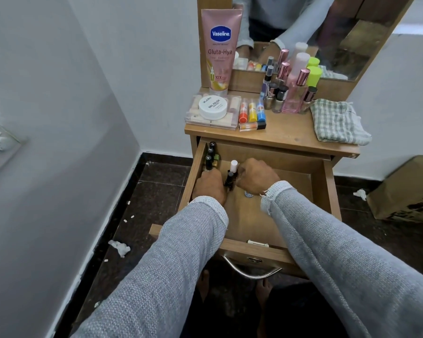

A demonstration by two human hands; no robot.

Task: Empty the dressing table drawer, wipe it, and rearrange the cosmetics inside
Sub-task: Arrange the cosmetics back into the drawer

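- Open drawer [325, 191] pulled out toward the near side, under the wooden table top [286, 132].
- Left hand [209, 185] down inside the drawer at its left side, fingers curled; hard to tell if anything is held, since the fingertips are hidden.
- Right hand [257, 176] in the middle of the drawer, fingers curled beside a small white-capped bottle [233, 167]; a sure grip cannot be seen.
- Dark little bottle [229, 180] upright between the two hands, touching or nearly touching both.
- Row of dark nail polish bottles [211, 153] standing along the far left wall of the drawer, just past the left hand.
- Small round thing with blue print [249, 193] peeking out under the right wrist, mostly hidden.
- Both grey sleeves [327, 240] reaching over the drawer front and covering much of the drawer floor.
- On the table top, far left: tall pink Vaseline tube [220, 50] standing cap down, leaning on the mirror frame.
- Clear box [211, 115] in front of the tube, with a round white nail polish jar [213, 107] on top.
- Bright little tubes [252, 112] in orange, yellow and blue just right of the box, one lying flat in front.
- Bunch of bottles [291, 91] with pink, black and green caps near the mirror [327, 45].
- Green checked cloth [337, 121] crumpled on the far right of the table top.
- Metal handle [252, 272] on the drawer front, near side.
- Brown cardboard box [405, 189] on the dark floor to the right, with white paper scraps [119, 247] on the floor at the left.
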